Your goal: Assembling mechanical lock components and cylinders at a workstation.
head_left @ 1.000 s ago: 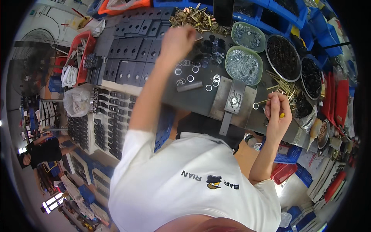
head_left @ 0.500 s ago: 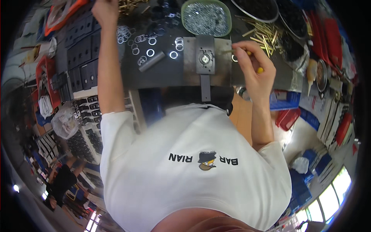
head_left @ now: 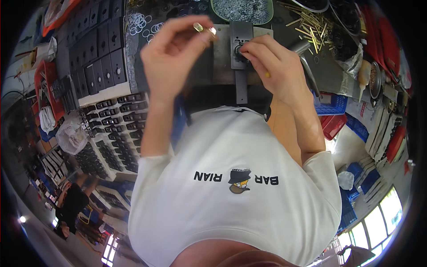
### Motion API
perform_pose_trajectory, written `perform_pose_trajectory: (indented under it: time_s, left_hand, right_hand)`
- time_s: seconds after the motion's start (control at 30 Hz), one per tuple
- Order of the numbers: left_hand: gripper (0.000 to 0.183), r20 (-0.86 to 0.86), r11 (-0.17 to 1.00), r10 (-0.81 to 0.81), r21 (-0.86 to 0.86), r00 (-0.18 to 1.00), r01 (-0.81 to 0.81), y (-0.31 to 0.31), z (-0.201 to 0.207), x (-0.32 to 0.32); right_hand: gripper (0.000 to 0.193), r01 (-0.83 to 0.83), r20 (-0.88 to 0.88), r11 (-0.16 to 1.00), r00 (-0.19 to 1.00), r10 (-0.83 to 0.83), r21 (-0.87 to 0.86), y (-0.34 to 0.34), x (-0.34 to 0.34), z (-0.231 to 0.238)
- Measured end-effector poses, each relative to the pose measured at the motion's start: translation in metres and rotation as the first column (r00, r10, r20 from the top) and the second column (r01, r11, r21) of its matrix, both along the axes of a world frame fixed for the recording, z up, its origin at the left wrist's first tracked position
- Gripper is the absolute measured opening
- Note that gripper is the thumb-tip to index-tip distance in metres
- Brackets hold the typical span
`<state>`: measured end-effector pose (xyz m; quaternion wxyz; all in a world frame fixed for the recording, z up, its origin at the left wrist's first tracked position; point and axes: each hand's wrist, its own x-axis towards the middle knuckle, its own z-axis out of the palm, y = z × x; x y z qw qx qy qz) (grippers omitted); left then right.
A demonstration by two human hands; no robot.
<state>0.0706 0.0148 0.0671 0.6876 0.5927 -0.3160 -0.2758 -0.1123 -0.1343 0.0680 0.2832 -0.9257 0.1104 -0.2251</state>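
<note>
My left hand (head_left: 171, 53) is raised left of the work block, its fingers pinching a small shiny brass piece (head_left: 198, 27). My right hand (head_left: 278, 64) is closed, its fingertips at the round hole of the dark metal block (head_left: 240, 30). A yellow bit of a slim tool's handle (head_left: 267, 74) shows below its fingers; the rest is hidden in the palm. Under the block lies a flat steel plate (head_left: 222, 66). From the block's near side a narrow dark bar (head_left: 240, 89) sticks out toward me. What the fingertips touch in the hole is covered.
Behind the block stands a green tub (head_left: 272, 12) of small silvery parts. Brass strips (head_left: 311, 33) lie at the right, loose rings (head_left: 138, 22) at the left. A grey metal cylinder (head_left: 299, 47) is beside my right hand. Dark plates (head_left: 100, 49) and racked black parts (head_left: 111, 120) fill the left.
My left hand has come back from the far left and now holds a brass piece. My right hand has moved left onto the block. The view has shifted slightly.
</note>
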Motion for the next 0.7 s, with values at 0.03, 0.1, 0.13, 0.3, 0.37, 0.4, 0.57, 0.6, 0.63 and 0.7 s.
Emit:
perform_pose_trajectory:
  time_s: [0.03, 0.1, 0.13, 0.3, 0.37, 0.4, 0.57, 0.6, 0.63, 0.7]
  left_hand:
    - [0.028, -0.031, 1.000, -0.002, 0.003, 1.000, 0.002, 0.007, -0.009, -0.010]
    - [0.025, -0.049, 1.000, -0.016, 0.018, 0.999, 0.016, 0.016, -0.020, -0.022]
    - [0.024, -0.079, 1.000, -0.020, 0.019, 0.997, 0.021, 0.020, -0.023, -0.028]
    - [0.023, -0.147, 0.997, 0.065, -0.031, 0.987, -0.070, 0.027, -0.037, -0.041]
    - [0.023, -0.155, 0.997, 0.069, -0.030, 0.985, -0.074, 0.029, -0.038, -0.042]
    - [0.024, -0.161, 0.998, 0.058, -0.029, 0.985, -0.064, 0.030, -0.038, -0.042]
    - [0.024, -0.045, 0.999, 0.053, -0.004, 0.998, -0.053, 0.026, -0.033, -0.040]
    - [0.024, 0.036, 0.999, 0.050, 0.017, 0.998, -0.050, 0.024, -0.031, -0.039]
    - [0.025, 0.027, 0.999, 0.051, 0.008, 0.998, -0.052, 0.020, -0.028, -0.038]
    - [0.025, 0.036, 0.998, 0.061, -0.025, 0.997, -0.060, 0.012, -0.022, -0.039]
  right_hand:
    - [0.013, -0.009, -0.006, 1.000, 1.000, 0.009, 0.003, 0.001, 0.002, 0.001]
    - [0.015, 0.039, 0.010, 0.999, 0.999, -0.038, -0.036, 0.001, 0.004, 0.002]
    - [0.015, 0.021, 0.002, 0.999, 1.000, -0.021, -0.035, -0.002, 0.004, 0.000]
    - [0.015, 0.033, -0.027, 0.995, 0.999, -0.036, -0.097, 0.010, 0.005, 0.000]
    - [0.014, 0.021, -0.033, 0.990, 0.999, -0.026, -0.138, 0.009, 0.008, -0.002]
    - [0.013, 0.039, -0.006, 0.996, 0.999, -0.039, -0.074, 0.002, 0.010, -0.004]
    - [0.012, 0.116, 0.026, 0.993, 0.993, -0.117, 0.005, 0.011, 0.008, -0.003]
    - [0.012, 0.136, 0.017, 0.991, 0.991, -0.136, 0.018, 0.013, 0.007, -0.005]
    - [0.011, 0.156, 0.007, 0.987, 0.988, -0.156, 0.031, 0.013, 0.007, -0.007]
    - [0.011, 0.170, 0.032, 0.985, 0.985, -0.170, 0.014, 0.016, 0.009, -0.008]
